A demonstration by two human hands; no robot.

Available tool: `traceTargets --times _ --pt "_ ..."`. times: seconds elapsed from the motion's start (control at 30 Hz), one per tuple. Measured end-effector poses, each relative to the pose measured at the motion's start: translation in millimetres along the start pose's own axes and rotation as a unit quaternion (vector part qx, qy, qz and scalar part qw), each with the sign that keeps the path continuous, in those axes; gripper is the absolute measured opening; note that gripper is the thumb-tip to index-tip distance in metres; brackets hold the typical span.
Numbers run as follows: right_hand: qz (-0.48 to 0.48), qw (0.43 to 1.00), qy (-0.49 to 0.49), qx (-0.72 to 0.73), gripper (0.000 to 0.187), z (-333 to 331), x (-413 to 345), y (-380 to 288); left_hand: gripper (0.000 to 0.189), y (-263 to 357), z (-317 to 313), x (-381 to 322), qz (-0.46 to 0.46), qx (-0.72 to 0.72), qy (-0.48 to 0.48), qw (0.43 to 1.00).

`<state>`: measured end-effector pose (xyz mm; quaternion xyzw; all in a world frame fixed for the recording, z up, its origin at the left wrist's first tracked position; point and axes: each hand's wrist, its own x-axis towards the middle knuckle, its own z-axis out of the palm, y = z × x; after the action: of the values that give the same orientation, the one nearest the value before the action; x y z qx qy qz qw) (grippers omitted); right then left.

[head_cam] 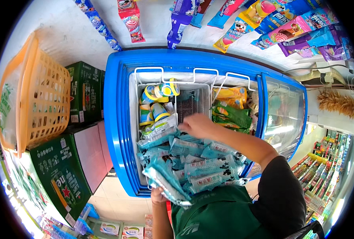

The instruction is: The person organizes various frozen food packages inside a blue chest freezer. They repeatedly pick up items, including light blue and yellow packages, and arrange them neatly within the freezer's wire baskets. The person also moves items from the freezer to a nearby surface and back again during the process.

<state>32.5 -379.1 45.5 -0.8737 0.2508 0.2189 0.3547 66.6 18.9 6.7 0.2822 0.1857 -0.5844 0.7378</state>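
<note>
My left hand [158,195] grips light-blue wrapped ice pops [166,183] at the near left edge of the freezer. Over the open chest freezer [115,125], my right hand [196,124] hangs with its fingers curled downward and blurred; whether they pinch anything is hidden. Just below it lies a heap of light-blue ice pop packs [208,167]. A white-and-green pack [162,127] rests left of that hand, beside yellow-lidded ice cream cups [159,112]. Beyond the hand is a mesh basket compartment [190,109] with a dark crate-like bottom and some blue wrapping.
Green and yellow packs [230,115] fill the right compartment. A sliding glass lid [284,113] covers the freezer's right end. White wire hangers [177,80] line the far rim. An orange plastic basket [48,98] sits on green cartons [57,176] at left. Snack packets [235,34] hang on the wall.
</note>
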Motion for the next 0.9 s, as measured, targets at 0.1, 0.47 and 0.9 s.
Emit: traceTargets --times 0.1,0.47,0.9 --pt "-0.005 0.937 -0.184 0.298 0.062 -27.1 -80.1 -57.6 0.084 1.8 43.3 35.0 -0.013 0.025 -0.025 0.999" --pt "0.051 0.97 0.041 0.235 0.05 -38.1 -122.0 -28.8 0.048 6.8 101.3 75.7 0.003 0.028 0.026 0.999" --pt "0.099 0.976 -0.081 -0.179 0.039 82.3 156.4 154.2 0.057 17.6 60.7 39.2 0.033 0.04 0.097 0.994"
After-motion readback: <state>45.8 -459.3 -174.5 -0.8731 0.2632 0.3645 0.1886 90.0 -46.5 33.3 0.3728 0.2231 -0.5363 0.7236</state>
